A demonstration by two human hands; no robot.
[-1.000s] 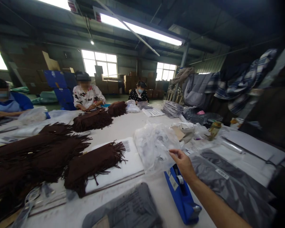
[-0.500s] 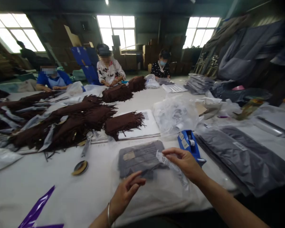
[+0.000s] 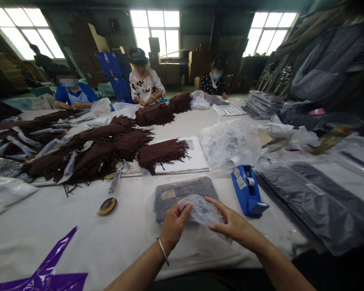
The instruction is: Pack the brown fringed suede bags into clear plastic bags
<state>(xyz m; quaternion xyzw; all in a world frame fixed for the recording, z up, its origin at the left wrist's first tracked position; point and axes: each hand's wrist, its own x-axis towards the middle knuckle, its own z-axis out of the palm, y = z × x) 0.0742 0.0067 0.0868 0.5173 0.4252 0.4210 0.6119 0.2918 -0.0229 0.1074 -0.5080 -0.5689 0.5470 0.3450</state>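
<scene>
A small clear plastic bag (image 3: 200,209) with printed marks is held up over the table's near side. My left hand (image 3: 173,226), a silver bangle on its wrist, pinches the bag's left edge between thumb and fingers. At the bag's right side is my right hand (image 3: 235,226), thumb and forefinger spread apart; whether the fingertips touch the film is hard to see. Beneath both hands lies a folded grey fabric item in a clear bag (image 3: 186,188), partly covered by the small bag. A blue tape dispenser (image 3: 245,190) stands just beyond my right hand.
Brown fringed pieces (image 3: 109,147) spread across the left. Grey bagged garments (image 3: 318,198) lie at right, a heap of clear bags (image 3: 230,141) behind. A tape roll (image 3: 107,207) and purple plastic strips (image 3: 51,266) are at left. Several co-workers sit across the table (image 3: 124,230).
My left hand has risen and taken hold of the small plastic bag. The bag has moved left, and my right hand's pinch has opened. The view has shifted slightly.
</scene>
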